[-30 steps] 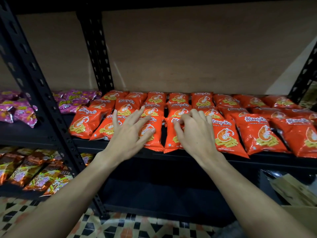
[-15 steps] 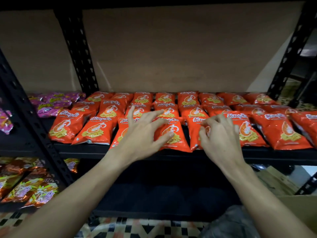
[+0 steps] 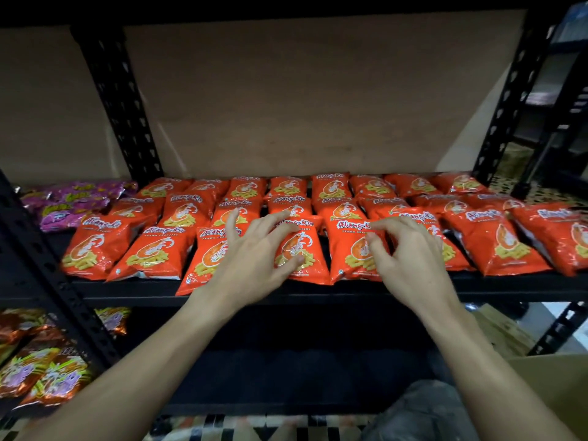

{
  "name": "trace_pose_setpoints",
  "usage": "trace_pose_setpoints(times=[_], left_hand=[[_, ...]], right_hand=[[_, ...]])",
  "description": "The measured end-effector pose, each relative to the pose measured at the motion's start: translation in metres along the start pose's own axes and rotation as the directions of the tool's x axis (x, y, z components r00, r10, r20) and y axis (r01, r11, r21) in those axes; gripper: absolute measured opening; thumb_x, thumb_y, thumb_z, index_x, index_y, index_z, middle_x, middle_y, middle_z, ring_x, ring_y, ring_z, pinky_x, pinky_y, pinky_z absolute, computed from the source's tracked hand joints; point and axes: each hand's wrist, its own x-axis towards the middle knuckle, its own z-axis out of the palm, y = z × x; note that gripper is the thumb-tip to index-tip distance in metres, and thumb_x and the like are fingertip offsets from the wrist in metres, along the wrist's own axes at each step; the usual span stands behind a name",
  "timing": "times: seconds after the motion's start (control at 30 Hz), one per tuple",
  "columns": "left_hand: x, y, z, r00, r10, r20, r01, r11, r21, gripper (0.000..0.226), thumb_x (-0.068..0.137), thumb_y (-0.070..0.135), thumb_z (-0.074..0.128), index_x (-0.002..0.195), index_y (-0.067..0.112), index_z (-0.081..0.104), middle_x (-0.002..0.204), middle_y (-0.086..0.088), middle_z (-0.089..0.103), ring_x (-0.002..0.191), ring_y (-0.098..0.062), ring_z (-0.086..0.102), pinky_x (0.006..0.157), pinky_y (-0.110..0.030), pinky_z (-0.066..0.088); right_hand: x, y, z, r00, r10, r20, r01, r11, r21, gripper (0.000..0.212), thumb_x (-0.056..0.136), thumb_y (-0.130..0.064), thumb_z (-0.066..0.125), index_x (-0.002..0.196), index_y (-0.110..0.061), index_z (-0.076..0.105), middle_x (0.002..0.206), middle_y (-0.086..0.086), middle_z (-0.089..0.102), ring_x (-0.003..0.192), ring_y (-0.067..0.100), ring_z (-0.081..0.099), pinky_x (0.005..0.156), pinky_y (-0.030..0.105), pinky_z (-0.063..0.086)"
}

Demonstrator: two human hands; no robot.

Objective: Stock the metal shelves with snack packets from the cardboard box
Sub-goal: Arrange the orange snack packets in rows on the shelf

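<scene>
Orange packet [image 3: 310,249] in the front row of the shelf [image 3: 318,292] now lies closer to the next packet [image 3: 346,253] than a second ago, with left hand [image 3: 251,259] spread flat on it and right hand [image 3: 410,259] arched over the next, grip undeterminable; judged: row being tidied, cardboard box [image 3: 556,386] next.

- Glossy orange-red snack packets [image 3: 159,249] on the black metal shelf [image 3: 127,286]: each bears the brand "Alang-Ku" in red, white-edged script across its top.
- Packet just left of the fingers [image 3: 234,222] of the left hand [image 3: 251,268]: small capitals "PRAWN CRACKERS" under the brand.
- Packet between those fingers and the fingers [image 3: 391,225] of the right hand [image 3: 410,262]: "Alang-K…", then "PRAWN CRA…", the rest covered.
- Shiny purple packets [image 3: 73,202], well left of the fingers: yellow lettering, too blurred to read.
</scene>
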Motion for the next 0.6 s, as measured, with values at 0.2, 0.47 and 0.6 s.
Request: trace_pose_setpoints(times=[0.2, 0.47, 0.6], left_hand=[[-0.003, 0.0, 0.002, 1.0, 0.007, -0.009, -0.008, 1.0, -0.018, 0.054, 0.091, 0.064, 0.039, 0.135, 0.035, 0.05, 0.152, 0.013, 0.036, 0.14, -0.008, 0.033, 0.115, -0.051, -0.015], [0.0, 0.002, 0.004, 1.0, -0.008, 0.003, 0.008, 1.0, -0.005, 0.063, 0.09, 0.068, 0.027, 0.138, 0.034, 0.05, 0.156, 0.013, 0.031, 0.142, -0.006, 0.03, 0.112, -0.044, -0.022], [0.002, 0.007, 0.001, 1.0, -0.012, -0.015, 0.012, 1.0, -0.008, 0.061, 0.091, 0.067, 0.026, 0.137, 0.034, 0.05, 0.157, 0.013, 0.03, 0.142, -0.005, 0.029, 0.112, -0.045, -0.023]], right_hand=[[0.008, 0.029, -0.019, 0.989, 0.147, -0.035, -0.15, 0.982, -0.115, 0.037, 0.097, -0.025, 0.057, 0.132, -0.013, 0.061, 0.14, 0.009, 0.053, 0.128, 0.03, 0.045, 0.108, 0.049, 0.03], [-0.001, 0.045, -0.022, 0.983, 0.182, 0.027, -0.172, 0.96, -0.22, 0.043, 0.1, -0.032, 0.052, 0.141, -0.019, 0.054, 0.149, 0.006, 0.048, 0.134, 0.029, 0.041, 0.11, 0.05, 0.027], [-0.002, 0.05, -0.024, 0.987, 0.162, 0.011, -0.157, 0.967, -0.202, 0.043, 0.101, -0.035, 0.051, 0.141, -0.019, 0.054, 0.149, 0.005, 0.047, 0.135, 0.03, 0.041, 0.11, 0.05, 0.026]])
